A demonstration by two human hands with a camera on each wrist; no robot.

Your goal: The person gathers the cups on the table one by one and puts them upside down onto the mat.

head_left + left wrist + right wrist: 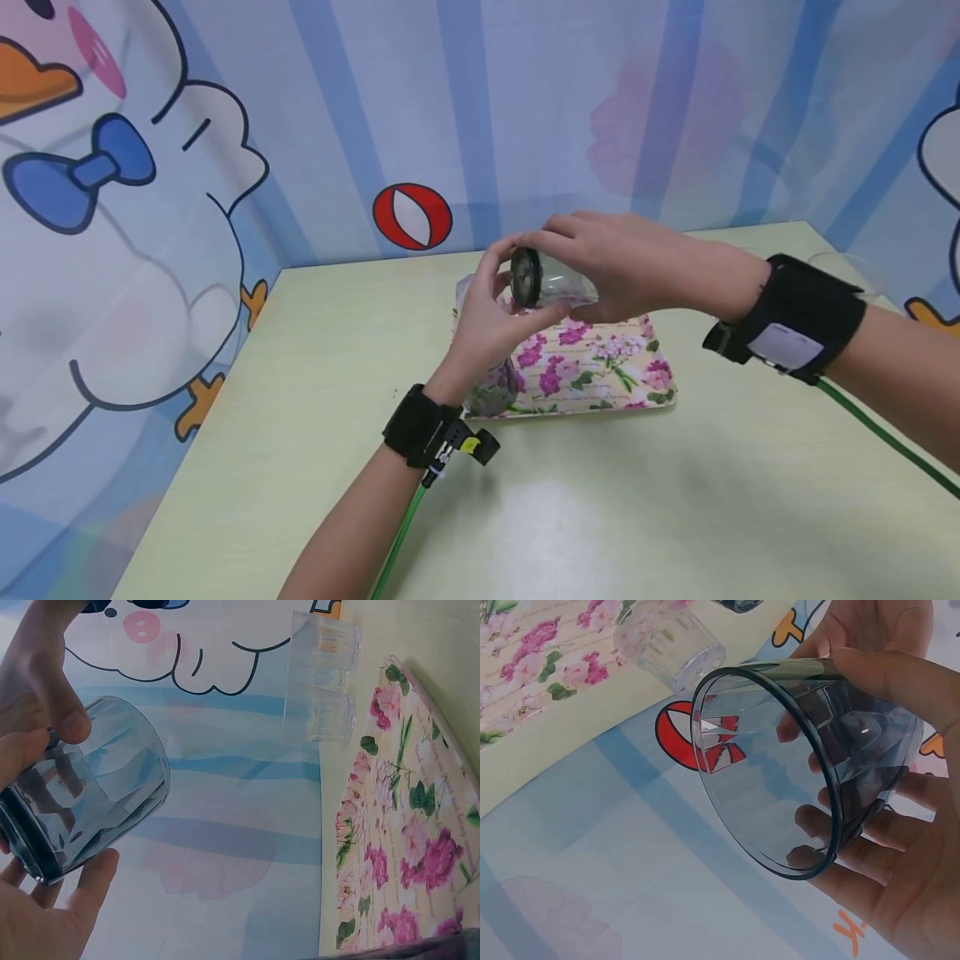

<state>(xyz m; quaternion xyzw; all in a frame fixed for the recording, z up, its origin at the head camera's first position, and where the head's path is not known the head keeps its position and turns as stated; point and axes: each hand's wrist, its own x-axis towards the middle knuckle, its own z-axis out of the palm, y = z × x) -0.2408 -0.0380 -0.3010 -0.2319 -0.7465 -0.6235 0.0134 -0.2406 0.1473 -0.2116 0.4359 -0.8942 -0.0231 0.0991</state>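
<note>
A clear drinking glass (pixel 566 283) lies sideways in the air between both hands, above the floral tray (pixel 592 367). Its thick dark base faces left in the head view, while the right wrist view looks toward its round open rim (pixel 769 776). My left hand (pixel 483 325) holds the base end, with thumb below and fingers curled over the top. From the other side my right hand (pixel 626 262) grips the glass body, hiding its rim end from the head view. In the left wrist view the see-through glass (pixel 124 780) shows fingers behind its wall.
Another glass (pixel 491 392) is at the tray's front left, partly behind the left wrist. A ribbed clear glass (pixel 671 645) appears by the tray. Two clear cups (pixel 330 716) stand near the table edge by the printed curtain (pixel 517 117). Green cables (pixel 885 433) trail from both wrist straps.
</note>
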